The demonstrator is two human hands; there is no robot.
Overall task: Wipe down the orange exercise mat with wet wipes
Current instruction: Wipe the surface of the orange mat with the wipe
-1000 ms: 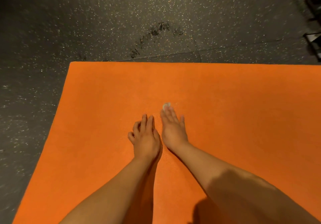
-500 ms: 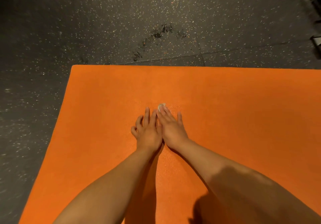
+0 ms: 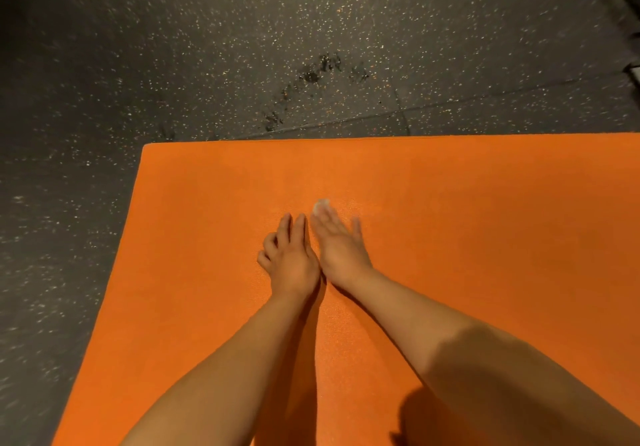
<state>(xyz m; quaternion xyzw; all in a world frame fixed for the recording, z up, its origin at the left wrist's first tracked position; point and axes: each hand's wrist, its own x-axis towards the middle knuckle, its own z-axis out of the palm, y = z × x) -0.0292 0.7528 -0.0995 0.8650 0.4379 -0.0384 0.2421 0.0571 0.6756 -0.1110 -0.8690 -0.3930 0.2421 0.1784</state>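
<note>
The orange exercise mat (image 3: 467, 238) lies flat on the floor and fills the lower part of the head view. My right hand (image 3: 341, 243) lies flat on it with straight fingers, pressing a small white wet wipe (image 3: 321, 206) whose edge shows past the fingertips. Most of the wipe is hidden under the hand. My left hand (image 3: 289, 258) rests on the mat right beside it, touching it, two fingers straight and the outer ones bent.
Dark speckled rubber floor (image 3: 242, 47) surrounds the mat at the left and beyond its far edge. A patch of dark marks (image 3: 311, 78) lies on the floor past the mat. Something pale (image 3: 636, 73) sits at the far right edge.
Both hands have stayed side by side near the mat's middle; the left hand slid forward against the right, then drew back a little, its outer fingers bending. The wipe remains under the right fingertips.
</note>
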